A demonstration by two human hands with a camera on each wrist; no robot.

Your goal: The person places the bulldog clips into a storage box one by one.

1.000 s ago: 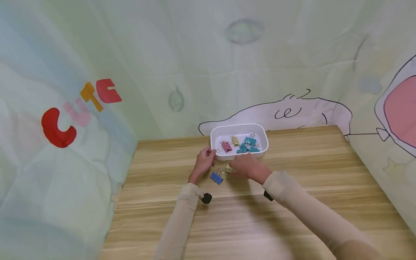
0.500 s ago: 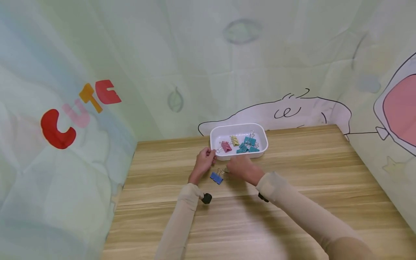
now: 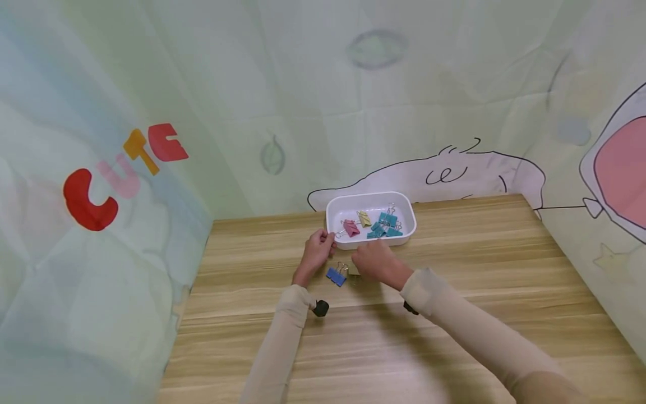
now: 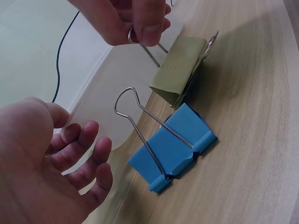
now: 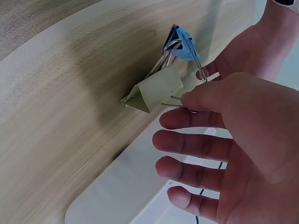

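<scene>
My right hand (image 3: 375,261) pinches a wire handle of a pale yellow binder clip (image 5: 156,88) between thumb and index finger; its other fingers are extended. The clip hangs tilted just in front of the white tray (image 3: 373,244), low over the table. Close beside it a blue binder clip (image 4: 170,144) lies on the wood, one wire handle sticking up. At the tray's front left corner, my left hand (image 3: 318,249) holds the rim by thumb and index finger, with the other fingers loosely bent. Their exact contact is partly hidden.
Inside the tray lie a pink binder clip (image 3: 351,227), another yellow binder clip (image 3: 364,219) and several teal binder clips (image 3: 386,224). The wooden table (image 3: 282,348) ends at a printed fabric wall (image 3: 282,112) right behind the tray.
My right hand has shifted slightly left and taken the yellow clip by its handle; the clip has turned beside the blue one. My left hand and the tray stay put.
</scene>
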